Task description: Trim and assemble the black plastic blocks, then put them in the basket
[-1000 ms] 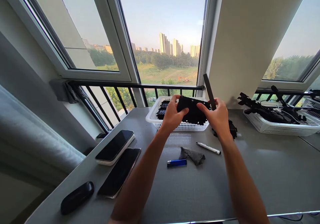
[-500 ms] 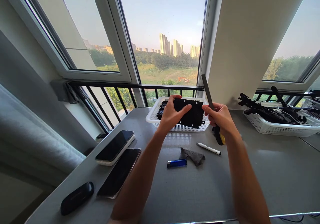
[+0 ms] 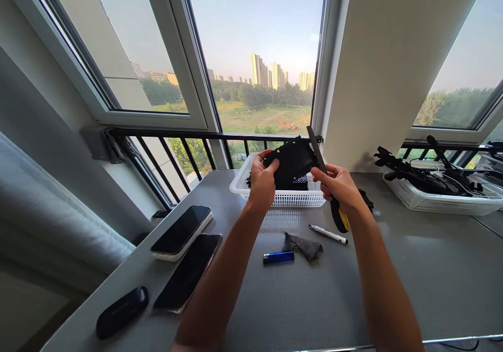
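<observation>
My left hand (image 3: 262, 180) grips the left end of a flat black plastic panel (image 3: 293, 163) with small tabs along its edges, thumb on its face. The panel is tilted above a white plastic basket (image 3: 298, 200) that holds more black parts. My right hand (image 3: 338, 187) is closed around a flat file (image 3: 315, 145) with a black and yellow handle. The file's dark blade points up and to the left, at the panel's right edge. Whether blade and edge touch, I cannot tell. Behind my right wrist, another black part (image 3: 366, 200) partly shows on the table.
Nearer me on the grey table (image 3: 298, 305) lie a white marker (image 3: 328, 234), a grey cloth (image 3: 304, 246) and a blue lighter (image 3: 278, 257). Two phones (image 3: 188, 273) and a black case (image 3: 122, 312) are at left. A second basket (image 3: 432, 201) with black parts stands at right.
The panel has turned in my left hand, its right end now higher. My right hand has shifted slightly left and the file leans further left and sits lower.
</observation>
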{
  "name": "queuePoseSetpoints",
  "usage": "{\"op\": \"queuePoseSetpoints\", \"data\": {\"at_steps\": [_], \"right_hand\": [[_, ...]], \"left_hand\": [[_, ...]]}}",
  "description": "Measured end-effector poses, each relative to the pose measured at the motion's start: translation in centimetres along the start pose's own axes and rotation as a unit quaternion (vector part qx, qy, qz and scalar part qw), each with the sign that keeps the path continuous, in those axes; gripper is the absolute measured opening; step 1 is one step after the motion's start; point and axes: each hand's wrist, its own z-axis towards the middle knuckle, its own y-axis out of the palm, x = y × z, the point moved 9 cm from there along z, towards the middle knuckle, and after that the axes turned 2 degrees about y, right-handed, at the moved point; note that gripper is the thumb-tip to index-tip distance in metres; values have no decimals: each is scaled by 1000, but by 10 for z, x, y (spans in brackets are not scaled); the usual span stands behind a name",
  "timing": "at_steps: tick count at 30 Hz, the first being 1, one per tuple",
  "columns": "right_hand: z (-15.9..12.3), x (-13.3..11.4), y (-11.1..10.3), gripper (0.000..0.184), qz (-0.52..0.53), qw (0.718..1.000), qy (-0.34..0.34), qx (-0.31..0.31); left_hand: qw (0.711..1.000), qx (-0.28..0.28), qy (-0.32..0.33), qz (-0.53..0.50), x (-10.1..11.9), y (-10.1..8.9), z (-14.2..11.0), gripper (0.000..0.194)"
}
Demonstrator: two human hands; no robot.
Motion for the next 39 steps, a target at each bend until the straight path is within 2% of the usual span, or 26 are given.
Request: {"op": "queuePoseSetpoints", "data": {"at_steps": [3, 6, 9, 11, 13, 16, 18, 23, 25, 28, 31, 36, 39], "right_hand": [[2, -3, -10, 47, 14, 998, -26, 58], [1, -7, -23, 46, 8, 991, -49, 123], [0, -10, -27, 47, -17, 989, -61, 136], [1, -11, -25, 50, -49, 989, -66, 124], [1, -12, -23, 53, -95, 984, -80, 125], [-1, -17, -25, 58, -148, 971, -111, 153], [-4, -19, -21, 59, -166, 967, -121, 152], [-11, -18, 13, 57, -242, 964, -102, 50], [-15, -19, 24, 56, -273, 956, -103, 32], [-19, -22, 31, 53, -307, 944, -115, 42], [-19, -23, 28, 52, -328, 935, -114, 68], [-17, -25, 16, 51, -342, 924, -120, 122], [-16, -23, 17, 52, -329, 930, -117, 117]], "left_hand": [[996, -56, -16, 62, 6, 10, -7, 47], [980, -141, -14, 140, 12, 24, -17, 56], [964, -215, -48, 146, 4, 38, -26, 50], [961, -229, -43, 148, 0, 42, -26, 41], [963, -205, -9, 173, 0, 38, -21, 37], [965, -121, 48, 229, 5, 22, -10, 42], [961, -85, 74, 251, 9, 14, -5, 45], [954, -106, 101, 262, 16, 20, -9, 36], [952, -114, 111, 262, 19, 24, -13, 35], [950, -125, 124, 258, 23, 28, -17, 36], [950, -126, 121, 260, 23, 27, -16, 36], [953, -69, 106, 274, 20, 14, -8, 47], [951, -56, 107, 283, 20, 10, -6, 48]]}}
